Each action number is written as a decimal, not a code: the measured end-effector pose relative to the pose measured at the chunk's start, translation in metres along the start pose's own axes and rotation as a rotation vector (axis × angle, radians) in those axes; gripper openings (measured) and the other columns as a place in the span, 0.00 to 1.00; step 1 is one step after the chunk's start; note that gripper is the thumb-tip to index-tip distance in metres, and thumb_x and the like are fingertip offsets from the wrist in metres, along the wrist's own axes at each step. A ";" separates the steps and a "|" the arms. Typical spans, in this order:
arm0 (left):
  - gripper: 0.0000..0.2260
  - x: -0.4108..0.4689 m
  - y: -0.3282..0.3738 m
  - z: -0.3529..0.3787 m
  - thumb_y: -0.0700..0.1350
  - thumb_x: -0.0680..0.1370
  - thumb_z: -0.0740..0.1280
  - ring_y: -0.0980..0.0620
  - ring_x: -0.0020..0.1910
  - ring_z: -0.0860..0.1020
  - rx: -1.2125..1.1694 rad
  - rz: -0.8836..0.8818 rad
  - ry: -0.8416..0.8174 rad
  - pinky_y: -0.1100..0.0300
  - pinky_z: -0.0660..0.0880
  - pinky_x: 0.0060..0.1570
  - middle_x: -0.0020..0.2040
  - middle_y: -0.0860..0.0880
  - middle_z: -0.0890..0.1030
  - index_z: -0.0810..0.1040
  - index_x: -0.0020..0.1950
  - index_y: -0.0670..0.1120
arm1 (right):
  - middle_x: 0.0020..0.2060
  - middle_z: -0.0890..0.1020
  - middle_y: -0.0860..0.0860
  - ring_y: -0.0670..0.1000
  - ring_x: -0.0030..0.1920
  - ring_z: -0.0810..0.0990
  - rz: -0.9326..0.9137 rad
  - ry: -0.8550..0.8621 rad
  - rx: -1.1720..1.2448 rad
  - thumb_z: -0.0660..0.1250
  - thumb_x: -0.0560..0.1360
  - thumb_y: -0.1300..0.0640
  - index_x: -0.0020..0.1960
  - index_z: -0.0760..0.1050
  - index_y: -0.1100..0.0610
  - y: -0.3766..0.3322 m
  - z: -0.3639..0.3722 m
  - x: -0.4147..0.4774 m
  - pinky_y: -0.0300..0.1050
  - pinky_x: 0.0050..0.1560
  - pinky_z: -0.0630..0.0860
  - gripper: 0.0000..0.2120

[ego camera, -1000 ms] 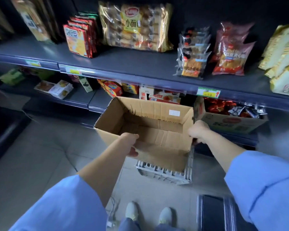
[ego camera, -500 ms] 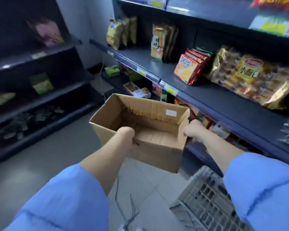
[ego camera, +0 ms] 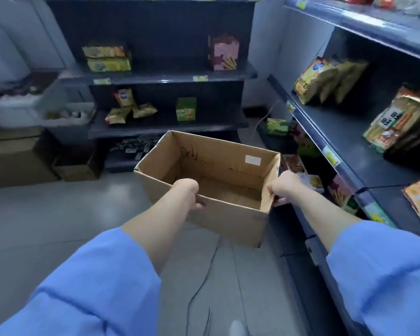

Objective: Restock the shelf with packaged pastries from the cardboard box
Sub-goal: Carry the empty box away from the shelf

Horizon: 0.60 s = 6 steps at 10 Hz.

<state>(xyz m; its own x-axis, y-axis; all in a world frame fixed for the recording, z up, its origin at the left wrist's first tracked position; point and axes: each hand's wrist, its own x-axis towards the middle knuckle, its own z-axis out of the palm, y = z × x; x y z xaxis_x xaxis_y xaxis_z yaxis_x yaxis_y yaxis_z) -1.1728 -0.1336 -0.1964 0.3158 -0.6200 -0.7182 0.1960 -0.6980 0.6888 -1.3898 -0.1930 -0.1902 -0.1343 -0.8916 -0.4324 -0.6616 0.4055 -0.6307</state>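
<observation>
Turning left since half a second ago, the person has swung the cardboard box (ego camera: 211,166) away from the stocked shelf (ego camera: 344,141), which now runs down the right side, while another shelf unit (ego camera: 170,126) stands ahead. The left hand (ego camera: 187,192) grips the box's near long wall and the right hand (ego camera: 283,187) its right end wall, fingers (ego camera: 280,202) curled over the rim. The box is open-topped, shows nothing inside, and hangs above the floor (ego camera: 70,214).

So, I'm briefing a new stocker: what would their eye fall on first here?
The open cardboard box at the centre, gripped by the left hand on its near wall and the right hand at its right end, with nothing showing inside. Then yellow snack bags on the right-hand shelf and a pink box on the far shelf.
</observation>
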 end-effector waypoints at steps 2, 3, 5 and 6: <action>0.21 0.029 0.035 -0.035 0.26 0.76 0.55 0.34 0.62 0.74 -0.320 -0.048 0.310 0.37 0.76 0.43 0.67 0.36 0.68 0.67 0.68 0.36 | 0.43 0.78 0.58 0.63 0.45 0.84 -0.166 -0.127 -0.084 0.65 0.72 0.66 0.47 0.73 0.63 -0.075 0.023 0.042 0.58 0.45 0.83 0.04; 0.22 0.027 0.043 -0.059 0.26 0.76 0.54 0.35 0.62 0.73 -0.381 -0.036 0.407 0.36 0.76 0.46 0.68 0.37 0.68 0.66 0.69 0.37 | 0.46 0.78 0.59 0.63 0.46 0.83 -0.252 -0.169 -0.161 0.65 0.72 0.66 0.47 0.72 0.63 -0.114 0.046 0.051 0.58 0.46 0.83 0.05; 0.19 0.032 0.056 -0.126 0.26 0.77 0.56 0.35 0.61 0.75 -0.445 -0.108 0.546 0.38 0.77 0.51 0.66 0.37 0.70 0.68 0.67 0.34 | 0.45 0.82 0.61 0.63 0.42 0.84 -0.386 -0.297 -0.208 0.64 0.71 0.66 0.40 0.74 0.63 -0.184 0.118 0.063 0.59 0.44 0.83 0.01; 0.17 0.053 0.065 -0.159 0.26 0.77 0.56 0.35 0.59 0.77 -0.470 -0.116 0.591 0.39 0.77 0.48 0.65 0.36 0.71 0.69 0.65 0.35 | 0.43 0.82 0.62 0.64 0.40 0.85 -0.405 -0.341 -0.218 0.64 0.70 0.66 0.38 0.73 0.64 -0.216 0.155 0.073 0.59 0.43 0.83 0.03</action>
<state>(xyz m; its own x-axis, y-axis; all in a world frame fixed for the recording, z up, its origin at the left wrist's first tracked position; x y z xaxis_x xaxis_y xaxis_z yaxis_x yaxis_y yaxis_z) -0.9955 -0.1552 -0.1741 0.6873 -0.1646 -0.7074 0.5913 -0.4389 0.6766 -1.1422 -0.3145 -0.1853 0.3830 -0.8373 -0.3902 -0.7528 -0.0381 -0.6572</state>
